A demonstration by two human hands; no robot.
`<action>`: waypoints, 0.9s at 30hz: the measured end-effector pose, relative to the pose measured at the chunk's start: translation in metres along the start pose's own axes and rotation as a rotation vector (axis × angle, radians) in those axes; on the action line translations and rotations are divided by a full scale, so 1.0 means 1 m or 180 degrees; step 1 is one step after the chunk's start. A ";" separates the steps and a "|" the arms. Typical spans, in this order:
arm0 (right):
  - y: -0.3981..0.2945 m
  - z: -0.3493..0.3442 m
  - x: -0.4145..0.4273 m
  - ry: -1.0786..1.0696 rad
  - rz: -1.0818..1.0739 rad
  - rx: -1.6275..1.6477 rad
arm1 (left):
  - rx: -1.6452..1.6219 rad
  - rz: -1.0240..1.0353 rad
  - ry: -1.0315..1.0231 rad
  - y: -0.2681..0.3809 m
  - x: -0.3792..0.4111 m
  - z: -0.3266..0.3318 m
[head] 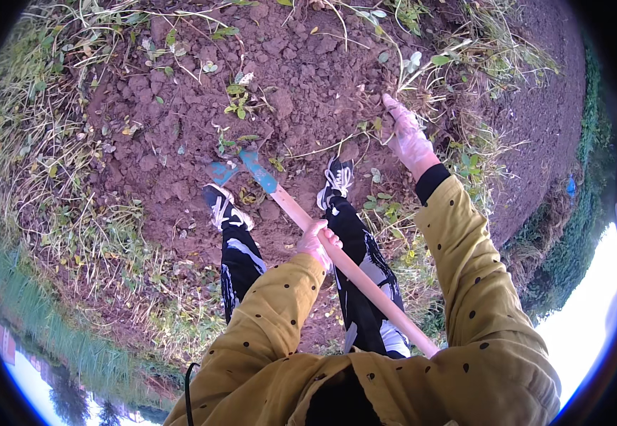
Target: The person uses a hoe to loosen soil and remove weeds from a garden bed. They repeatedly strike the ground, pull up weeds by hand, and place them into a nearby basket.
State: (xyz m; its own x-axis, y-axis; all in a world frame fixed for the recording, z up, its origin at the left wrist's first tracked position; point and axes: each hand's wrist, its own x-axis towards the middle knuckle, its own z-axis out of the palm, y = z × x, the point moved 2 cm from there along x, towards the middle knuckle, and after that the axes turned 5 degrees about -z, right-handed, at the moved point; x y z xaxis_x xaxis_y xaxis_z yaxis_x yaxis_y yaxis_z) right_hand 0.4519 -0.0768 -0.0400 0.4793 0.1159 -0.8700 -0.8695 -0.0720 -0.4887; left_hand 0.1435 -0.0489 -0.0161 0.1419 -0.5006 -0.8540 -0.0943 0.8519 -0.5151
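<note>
My left hand (319, 242) is closed round the wooden handle (361, 279) of a digging tool whose blue metal head (258, 170) rests on the loose soil near my left shoe. My right hand (407, 133), in what looks like a thin clear glove, reaches out to the right. Its fingertips are at the base of an uprooted-looking leafy plant (407, 74) with pale stems. Whether the fingers grip it cannot be told. The tool's far handle end passes under my jacket.
Clumpy brown soil (180, 122) lies before me. My two sneakers (337, 181) stand on it, apart. Cut or flattened vines (53, 175) border the left side, and more stems (505, 48) lie at the upper right. Bare tilled ground (540, 133) stretches beyond them.
</note>
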 end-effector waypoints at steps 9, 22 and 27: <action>-0.091 -0.086 -0.089 0.1249 -0.1755 -0.0693 | 0.0293 0.0376 0.0712 0.021 -0.082 -0.023; 0.106 0.024 -0.164 -0.0349 -0.0062 -0.1654 | -0.0063 -0.0009 0.0640 -0.031 -0.161 -0.030; 0.134 0.079 -0.186 -0.0910 -0.0249 -0.1896 | -0.0340 0.0066 0.0168 -0.038 -0.181 -0.022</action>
State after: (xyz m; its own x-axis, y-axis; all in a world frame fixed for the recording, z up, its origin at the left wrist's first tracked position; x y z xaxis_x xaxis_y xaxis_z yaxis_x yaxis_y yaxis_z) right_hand 0.2371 -0.0300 0.0619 0.4166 0.3953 -0.8186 -0.5795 -0.5784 -0.5742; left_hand 0.0995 0.0064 0.1562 0.0869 -0.4930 -0.8657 -0.2015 0.8423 -0.4999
